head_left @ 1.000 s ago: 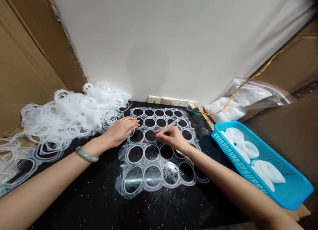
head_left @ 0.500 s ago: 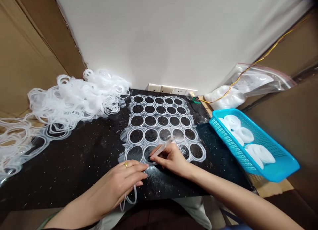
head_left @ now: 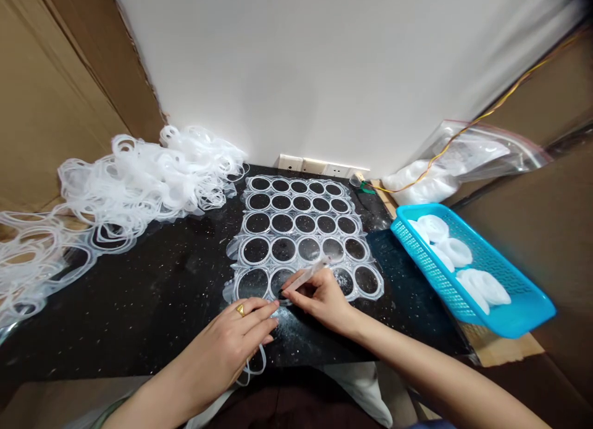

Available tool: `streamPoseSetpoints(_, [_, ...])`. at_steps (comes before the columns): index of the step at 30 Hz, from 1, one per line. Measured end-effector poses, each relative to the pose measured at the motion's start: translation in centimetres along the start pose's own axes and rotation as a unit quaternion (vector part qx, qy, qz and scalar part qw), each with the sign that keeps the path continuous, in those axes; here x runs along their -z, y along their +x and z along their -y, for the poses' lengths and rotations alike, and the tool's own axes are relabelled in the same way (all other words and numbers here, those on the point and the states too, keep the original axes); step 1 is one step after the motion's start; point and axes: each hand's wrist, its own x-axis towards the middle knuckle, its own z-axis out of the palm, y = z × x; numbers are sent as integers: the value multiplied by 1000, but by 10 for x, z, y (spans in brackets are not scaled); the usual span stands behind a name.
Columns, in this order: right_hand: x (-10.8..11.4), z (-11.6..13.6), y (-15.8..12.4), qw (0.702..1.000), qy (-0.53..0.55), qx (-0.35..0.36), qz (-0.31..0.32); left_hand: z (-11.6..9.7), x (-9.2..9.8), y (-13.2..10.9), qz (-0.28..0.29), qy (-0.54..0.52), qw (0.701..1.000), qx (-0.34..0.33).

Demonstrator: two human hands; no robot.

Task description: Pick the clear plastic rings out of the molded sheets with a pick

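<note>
A translucent white sheet of joined rings [head_left: 301, 231] lies flat on the black speckled table [head_left: 152, 305]. My right hand [head_left: 319, 299] pinches a thin clear pen-like tool [head_left: 308, 274], its tip at a ring in the sheet's nearest row. My left hand [head_left: 231, 342], a gold ring on one finger, rests at the near edge of the sheet with fingers curled over a loose strip of the white material [head_left: 254, 364] that hangs off the table front.
A heap of tangled white rings and scrap webbing [head_left: 134, 182] fills the left of the table. A blue basket [head_left: 509, 305] with white ring stacks stands at the right. A zip bag [head_left: 463, 163], a yellow wire and wall sockets [head_left: 319, 166] lie behind. Cardboard walls both sides.
Both hands have come from the sheet's middle rows to its nearest row at the table front. The view has tilted down, and a loose strip now hangs under my left hand.
</note>
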Motion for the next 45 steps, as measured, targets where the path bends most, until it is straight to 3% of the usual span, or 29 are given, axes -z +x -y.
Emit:
streamPoseSetpoints(7, [0,1,-2,1000,-6,-1,-2,0,-5,-6,7,18,1000,-11])
streamPoseSetpoints(15, [-1,-3,-5,995,-41,93,-10,-2,-5,-4,-17,24,999,-14])
streamPoseSetpoints(21, [-2,-4,-7,991,-60,115,-16,-1,-8,-3,-5,44,999,-15])
streamPoseSetpoints(28, [-3,3,-13,978,-132,159,25,-3,-12,-5,-3,60,998,-18])
streamPoseSetpoints(33, [-4,-1,-12,984,-96,147,3,-3,-13,-4,-3,58,998,-13])
streamPoseSetpoints(40, [-3,-4,-7,998,-13,48,-43,-2,-13,-4,-2,57,998,-14])
streamPoseSetpoints(45, [-3,-7,-9,997,-25,62,-31,-4,-11,-4,8,71,997,-16])
